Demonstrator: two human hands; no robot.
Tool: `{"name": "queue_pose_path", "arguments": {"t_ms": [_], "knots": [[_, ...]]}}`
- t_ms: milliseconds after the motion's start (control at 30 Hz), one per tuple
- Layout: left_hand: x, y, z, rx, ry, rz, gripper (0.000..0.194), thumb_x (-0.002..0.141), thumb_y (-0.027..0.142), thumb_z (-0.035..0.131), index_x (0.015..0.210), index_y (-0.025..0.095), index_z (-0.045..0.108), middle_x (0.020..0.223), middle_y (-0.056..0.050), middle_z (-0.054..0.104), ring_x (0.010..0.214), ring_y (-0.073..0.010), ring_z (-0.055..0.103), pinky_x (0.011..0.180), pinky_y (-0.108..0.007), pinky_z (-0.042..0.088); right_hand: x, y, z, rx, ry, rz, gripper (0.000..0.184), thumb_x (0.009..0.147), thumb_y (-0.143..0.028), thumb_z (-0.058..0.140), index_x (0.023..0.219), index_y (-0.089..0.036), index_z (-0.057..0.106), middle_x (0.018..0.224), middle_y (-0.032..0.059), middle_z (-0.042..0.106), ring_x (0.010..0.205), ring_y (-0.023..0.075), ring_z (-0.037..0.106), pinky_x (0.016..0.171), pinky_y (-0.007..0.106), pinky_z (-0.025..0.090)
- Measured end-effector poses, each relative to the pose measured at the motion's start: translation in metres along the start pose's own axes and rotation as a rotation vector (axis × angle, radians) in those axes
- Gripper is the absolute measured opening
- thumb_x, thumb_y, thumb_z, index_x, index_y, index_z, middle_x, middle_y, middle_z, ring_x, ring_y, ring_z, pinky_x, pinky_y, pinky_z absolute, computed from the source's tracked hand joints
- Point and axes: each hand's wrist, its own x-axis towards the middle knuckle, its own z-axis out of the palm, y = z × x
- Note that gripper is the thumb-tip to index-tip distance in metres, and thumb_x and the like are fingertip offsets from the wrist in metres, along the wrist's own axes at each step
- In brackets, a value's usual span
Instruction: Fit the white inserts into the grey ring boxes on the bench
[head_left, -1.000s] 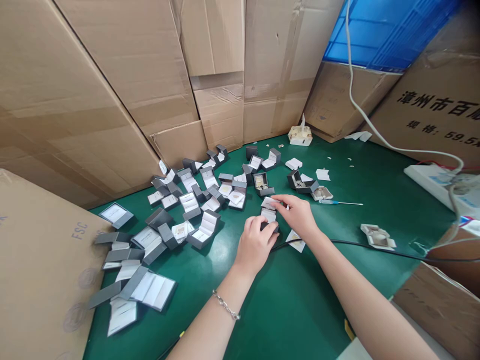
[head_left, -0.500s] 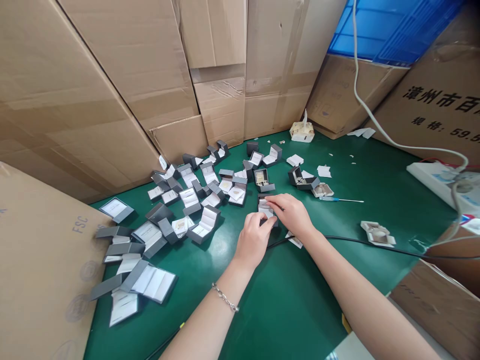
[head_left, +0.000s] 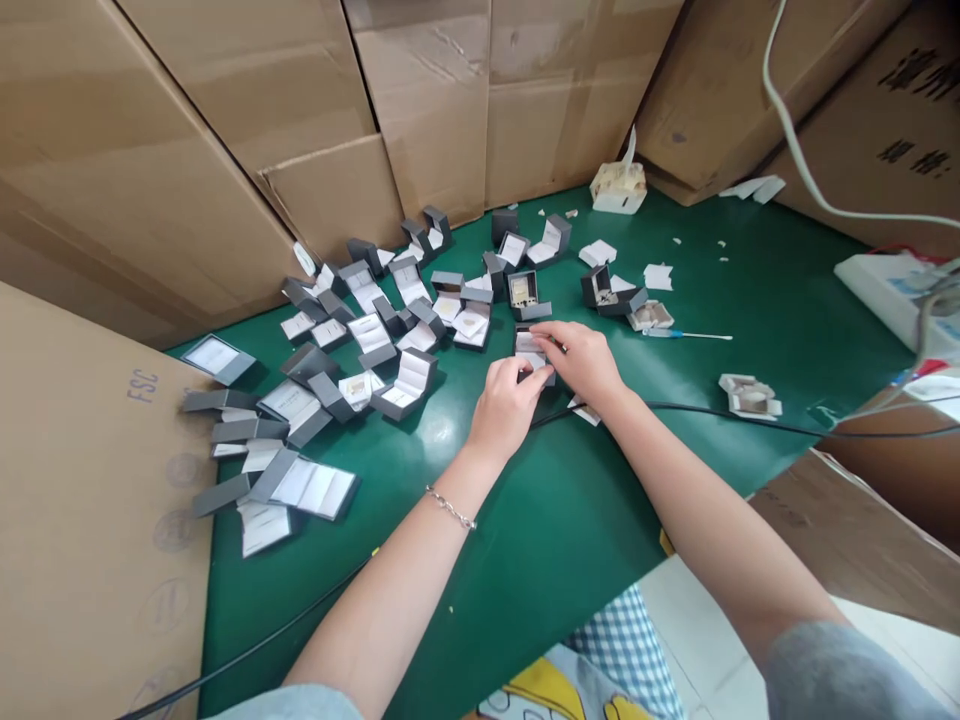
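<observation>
Just above the frame's centre on the green table, the small grey box, likely light, rigid and best held by its side walls, sits open side up, long axis unclear, left hand fingers closed on its near edge, right hand fingers curled over its top.

Green table: scattered grey boxes, black cable, screwdriver.

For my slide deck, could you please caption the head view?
Both hands, left hand and right hand, hold a small grey box on a green table.
</observation>
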Motion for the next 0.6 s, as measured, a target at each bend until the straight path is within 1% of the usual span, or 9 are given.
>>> {"name": "queue_pose_path", "arguments": {"t_ms": [133, 300, 433, 500, 600], "knots": [[0.0012, 0.0009, -0.0006, -0.006, 0.008, -0.017, 0.024, 0.085, 0.016, 0.051, 0.103, 0.023, 0.064, 0.090, -0.005, 0.053, 0.090, -0.0165, 0.046, 0.079, -0.028, 0.047, 0.0009, -0.0007, -0.0005, 0.011, -0.033, 0.032, 0.017, 0.083, -0.022, 0.050, 0.087, -0.022, 0.066, 0.085, 0.0024, 0.070, 0.078, 0.0192, 0.061, 0.066, 0.030, 0.045], [0.0007, 0.0001, -0.0007, -0.019, 0.018, -0.003, 0.027, 0.085, 0.011, 0.048, 0.104, 0.023, 0.063, 0.090, -0.004, 0.053, 0.089, -0.0159, 0.046, 0.080, -0.028, 0.047, 0.0014, 0.0010, 0.0001, 0.036, -0.001, -0.027, 0.017, 0.083, -0.022, 0.050, 0.086, -0.021, 0.067, 0.087, 0.0039, 0.067, 0.080, 0.0178, 0.060, 0.067, 0.028, 0.046], [-0.0006, 0.0002, -0.0006, 0.005, -0.017, -0.028, 0.031, 0.085, 0.010, 0.046, 0.109, 0.023, 0.060, 0.089, -0.005, 0.053, 0.089, -0.0164, 0.047, 0.079, -0.028, 0.048, 0.0018, 0.0027, -0.0008, 0.000, 0.065, -0.068, 0.019, 0.084, -0.028, 0.050, 0.083, -0.020, 0.068, 0.093, 0.0074, 0.058, 0.082, 0.0177, 0.058, 0.065, 0.028, 0.046], [-0.0009, 0.0005, -0.0010, 0.026, -0.044, -0.038, 0.033, 0.083, 0.008, 0.046, 0.111, 0.022, 0.059, 0.089, -0.005, 0.054, 0.089, -0.0171, 0.047, 0.079, -0.029, 0.049, 0.0018, 0.0027, -0.0011, -0.017, 0.059, -0.077, 0.020, 0.084, -0.029, 0.050, 0.083, -0.021, 0.068, 0.093, 0.0077, 0.056, 0.085, 0.0184, 0.056, 0.065, 0.029, 0.046], [-0.0009, 0.0007, -0.0017, 0.028, -0.095, -0.028, 0.031, 0.081, 0.006, 0.047, 0.104, 0.021, 0.062, 0.091, -0.005, 0.057, 0.091, -0.0181, 0.047, 0.081, -0.029, 0.049, 0.0022, 0.0016, 0.0008, 0.037, 0.030, -0.054, 0.016, 0.083, -0.027, 0.050, 0.079, -0.021, 0.064, 0.091, 0.0069, 0.055, 0.082, 0.0177, 0.055, 0.062, 0.028, 0.045]]}}
